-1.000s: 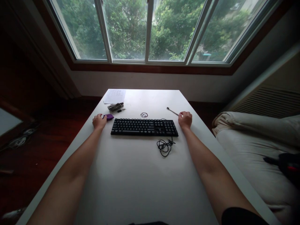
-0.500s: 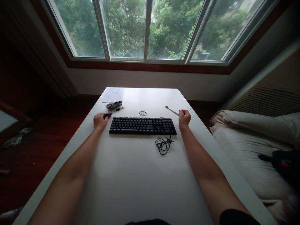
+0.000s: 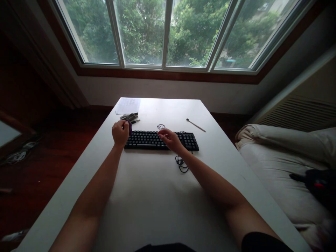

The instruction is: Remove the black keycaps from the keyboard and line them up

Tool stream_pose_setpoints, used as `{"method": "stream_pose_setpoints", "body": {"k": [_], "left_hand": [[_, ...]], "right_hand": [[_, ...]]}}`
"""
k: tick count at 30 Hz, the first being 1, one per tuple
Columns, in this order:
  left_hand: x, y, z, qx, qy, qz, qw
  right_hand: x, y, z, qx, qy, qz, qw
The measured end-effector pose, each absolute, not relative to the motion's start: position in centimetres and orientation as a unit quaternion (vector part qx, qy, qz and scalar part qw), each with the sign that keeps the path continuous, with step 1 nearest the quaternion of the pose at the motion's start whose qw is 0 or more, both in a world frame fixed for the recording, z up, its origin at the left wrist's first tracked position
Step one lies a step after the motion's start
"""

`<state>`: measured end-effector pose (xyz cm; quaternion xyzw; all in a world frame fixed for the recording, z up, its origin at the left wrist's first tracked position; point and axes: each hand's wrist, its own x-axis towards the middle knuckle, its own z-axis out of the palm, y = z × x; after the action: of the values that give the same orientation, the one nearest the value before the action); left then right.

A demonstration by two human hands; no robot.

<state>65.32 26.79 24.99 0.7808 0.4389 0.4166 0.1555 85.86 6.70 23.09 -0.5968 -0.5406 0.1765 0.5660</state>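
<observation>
A purple cloth (image 3: pixel 130 128) is gripped in the left hand (image 3: pixel 120 133), by the black keyboard's (image 3: pixel 144 140) nine-o'clock end; the right hand (image 3: pixel 170 139), loosely open, hangs over its ridged middle. Toward eleven o'clock lies a crumpled bag (image 3: pixel 129 117), contents too blurred to name.

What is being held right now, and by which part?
The left hand grips a purple object; one edge shows beside the fist, the gripped part is hidden. The right hand is over the black keyboard; can't tell whether it holds anything.

Wide window (image 3: pixel 143 35), dark reddish floor (image 3: pixel 65 140)
</observation>
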Motion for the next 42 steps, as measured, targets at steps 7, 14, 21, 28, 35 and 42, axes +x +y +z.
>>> {"method": "stream_pose_setpoints", "body": {"k": [7, 14, 21, 28, 35, 42], "left_hand": [[66.9, 21.1, 29.8, 0.831, 0.254, 0.380, 0.319], [68.6, 20.2, 27.2, 0.689, 0.197, 0.298, 0.630], [69.6, 19.6, 25.0, 0.547, 0.214, 0.251, 0.769], [69.7, 18.6, 23.7, 0.578, 0.144, 0.173, 0.784], [70.1, 18.8, 23.2, 0.598, 0.124, 0.230, 0.757], [68.4, 20.1, 25.9, 0.647, 0.035, 0.307, 0.697]], "right_hand": [[83.2, 5.9, 23.0, -0.522, -0.514, 0.273, 0.624], [82.5, 6.0, 22.1, -0.463, -0.400, 0.424, 0.668], [82.3, 6.1, 21.3, -0.438, -0.321, 0.461, 0.702], [83.2, 6.1, 21.7, -0.463, -0.272, 0.426, 0.728], [84.4, 5.9, 22.5, -0.495, -0.307, 0.400, 0.708], [85.3, 4.6, 25.2, -0.470, -0.392, 0.381, 0.693]]}}
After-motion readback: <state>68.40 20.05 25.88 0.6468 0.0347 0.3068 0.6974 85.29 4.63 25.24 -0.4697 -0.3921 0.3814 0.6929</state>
